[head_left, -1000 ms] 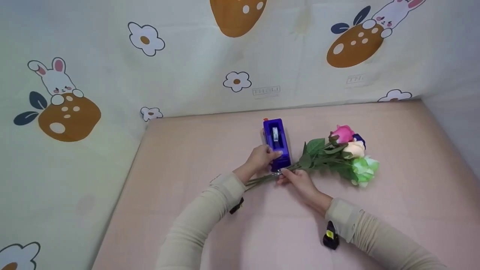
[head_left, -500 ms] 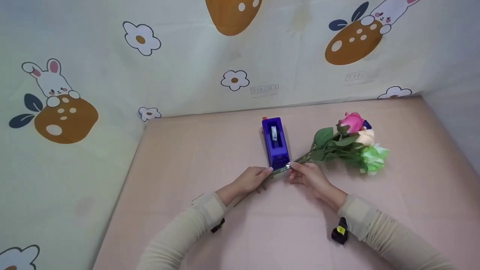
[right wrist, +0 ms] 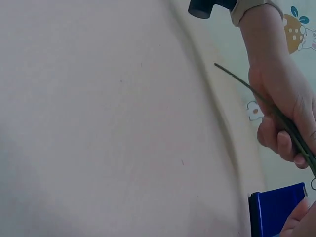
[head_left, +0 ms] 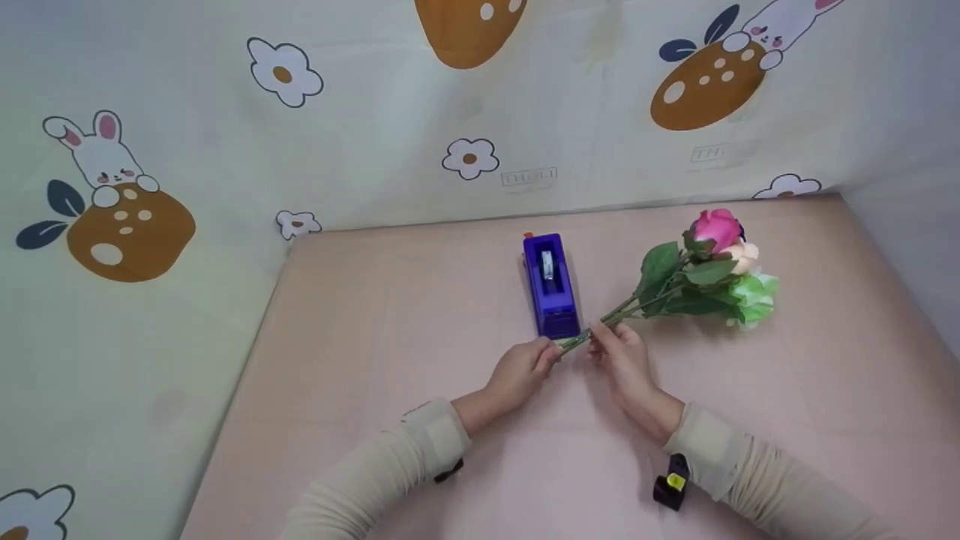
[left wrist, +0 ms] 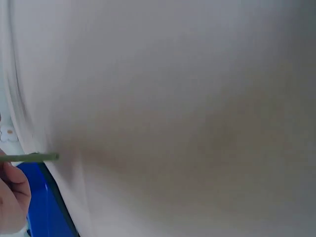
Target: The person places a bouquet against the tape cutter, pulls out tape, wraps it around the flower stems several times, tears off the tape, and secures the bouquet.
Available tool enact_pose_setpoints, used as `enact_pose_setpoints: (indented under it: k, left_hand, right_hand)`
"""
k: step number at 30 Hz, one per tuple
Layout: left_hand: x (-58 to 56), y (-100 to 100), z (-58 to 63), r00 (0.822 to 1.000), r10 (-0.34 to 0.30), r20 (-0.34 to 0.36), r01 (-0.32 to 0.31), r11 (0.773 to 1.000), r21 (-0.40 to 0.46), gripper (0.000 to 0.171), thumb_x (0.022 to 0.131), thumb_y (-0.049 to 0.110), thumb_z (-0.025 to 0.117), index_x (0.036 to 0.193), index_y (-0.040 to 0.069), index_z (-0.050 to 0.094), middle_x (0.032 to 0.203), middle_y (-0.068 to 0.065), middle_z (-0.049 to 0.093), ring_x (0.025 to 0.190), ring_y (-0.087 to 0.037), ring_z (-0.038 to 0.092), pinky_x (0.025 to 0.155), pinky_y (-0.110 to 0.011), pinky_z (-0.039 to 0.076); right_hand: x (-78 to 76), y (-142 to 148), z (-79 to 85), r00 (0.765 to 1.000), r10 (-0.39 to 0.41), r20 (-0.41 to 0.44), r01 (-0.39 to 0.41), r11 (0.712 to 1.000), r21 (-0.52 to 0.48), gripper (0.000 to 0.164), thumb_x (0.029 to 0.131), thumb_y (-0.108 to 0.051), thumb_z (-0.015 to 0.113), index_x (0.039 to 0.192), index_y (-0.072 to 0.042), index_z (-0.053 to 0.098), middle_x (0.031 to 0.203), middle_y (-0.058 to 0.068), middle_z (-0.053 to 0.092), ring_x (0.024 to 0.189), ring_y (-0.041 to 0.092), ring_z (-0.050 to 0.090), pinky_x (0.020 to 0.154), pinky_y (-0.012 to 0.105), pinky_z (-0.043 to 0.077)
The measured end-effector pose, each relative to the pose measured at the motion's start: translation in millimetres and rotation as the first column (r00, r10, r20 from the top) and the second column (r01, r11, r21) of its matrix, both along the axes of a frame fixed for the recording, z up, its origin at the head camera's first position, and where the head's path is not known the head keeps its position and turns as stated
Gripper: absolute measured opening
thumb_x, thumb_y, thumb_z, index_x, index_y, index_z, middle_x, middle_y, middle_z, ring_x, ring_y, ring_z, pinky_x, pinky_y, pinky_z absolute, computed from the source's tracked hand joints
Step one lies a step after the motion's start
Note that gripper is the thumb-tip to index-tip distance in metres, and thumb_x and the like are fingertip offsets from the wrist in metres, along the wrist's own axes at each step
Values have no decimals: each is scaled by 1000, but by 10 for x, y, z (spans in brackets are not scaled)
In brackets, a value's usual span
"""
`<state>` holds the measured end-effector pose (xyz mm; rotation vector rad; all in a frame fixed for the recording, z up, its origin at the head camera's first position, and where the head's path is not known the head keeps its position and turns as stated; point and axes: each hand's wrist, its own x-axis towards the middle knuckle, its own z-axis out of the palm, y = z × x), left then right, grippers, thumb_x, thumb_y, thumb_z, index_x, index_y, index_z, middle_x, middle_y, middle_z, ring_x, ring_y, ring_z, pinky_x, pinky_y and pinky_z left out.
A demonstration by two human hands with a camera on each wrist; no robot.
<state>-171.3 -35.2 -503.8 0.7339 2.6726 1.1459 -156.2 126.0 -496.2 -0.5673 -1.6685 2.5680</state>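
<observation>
A bouquet of artificial flowers (head_left: 664, 289) slants across the table, its pink, cream and green blooms at the upper right. My left hand (head_left: 519, 373) grips the lower stems, whose thin end (right wrist: 232, 75) sticks out past the palm in the right wrist view. Slightly higher up, my right hand (head_left: 628, 364) pinches the stems between thumb and fingers. Just beyond the left fingertips lies a blue tape dispenser (head_left: 551, 289) with a roll in it. In the left wrist view only a bit of a hand and a green stem (left wrist: 29, 158) show.
The pink-beige table (head_left: 420, 300) reaches back to a light cloth wall (head_left: 375, 150) printed with rabbits and flowers. Black wrist-camera mounts hang below both sleeves; the right one (head_left: 671, 484) has a yellow patch.
My left hand has left the dispenser and now grips the stems. The right hand has shifted slightly right. The bouquet has moved up and right, its blooms rising. The dispenser stays put.
</observation>
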Motion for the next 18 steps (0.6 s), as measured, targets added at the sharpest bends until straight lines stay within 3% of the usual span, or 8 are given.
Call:
enact_pose_setpoints:
  k: [4,10,18]
  left_hand:
    - [90,63,-23,1000,24,20,-24,999,33,24,96,24,46,84,7,57,64,5,50,58,-4,40,54,-17,35]
    - [141,101,-32,998,55,15,-55,998,26,23,96,24,46,84,7,56,64,6,48,58,-4,40,55,-17,35]
    - [165,127,-31,997,42,-67,-43,999,-23,24,95,28,45,88,8,57,65,4,51,58,-4,42,55,-17,37]
  right_hand:
    - [2,-25,4,998,-59,-12,59,995,80,18,91,-9,53,74,-8,50,61,-3,51,57,8,48,58,21,42]
    - [17,-36,-1,999,-32,-12,34,986,164,10,94,-10,49,89,-1,50,67,-4,51,62,5,51,63,20,45]
    - [58,-86,21,995,-57,-80,67,990,121,4,92,-8,50,89,-7,47,71,-4,52,59,7,45,57,20,39]
